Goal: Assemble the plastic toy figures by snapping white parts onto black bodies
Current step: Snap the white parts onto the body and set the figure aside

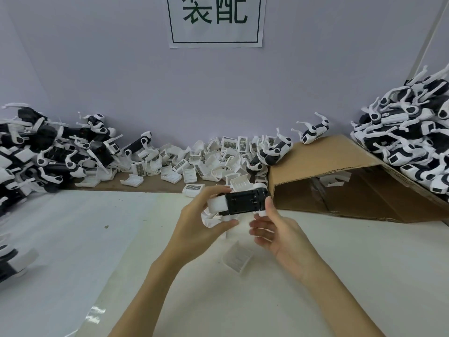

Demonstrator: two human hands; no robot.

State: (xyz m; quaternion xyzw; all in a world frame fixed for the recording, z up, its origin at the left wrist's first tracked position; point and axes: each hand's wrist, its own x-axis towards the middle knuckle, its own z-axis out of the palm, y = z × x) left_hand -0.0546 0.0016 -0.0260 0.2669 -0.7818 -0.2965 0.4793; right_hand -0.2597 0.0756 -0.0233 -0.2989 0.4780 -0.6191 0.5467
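Overhead, a wall (97,69) carries a paper sign (215,20), and below it the bench (73,239) spreads white, its near half bare on both sides of the forearms. A tilted cardboard sheet (340,161) rises from the bench at the right and blocks room there; its dark hollow opens toward the hands. On its upper slope sits the right pile (408,137) of finished black-and-white figures. The left pile (48,152) of figures crowds the far left edge. Between the two, along the wall, lies a heap of white parts (206,156), many with gridded faces.

The left hand (201,222) grips the figure (240,203) from the left, fingers over its top and thumb curled under the white end. The right hand (279,234) meets the figure from the right: its thumb presses the black body's right end, while the other fingers lie loosely curled below, and whether they touch it cannot be told. The figure hangs above the bench, well clear of the piles, just in front of the cardboard's near corner. Its body is a black block facing the camera, with a white cap at the left end and white bits below.

Directly beneath the hands a loose part (239,259), white and ribbed, lies on the bench.
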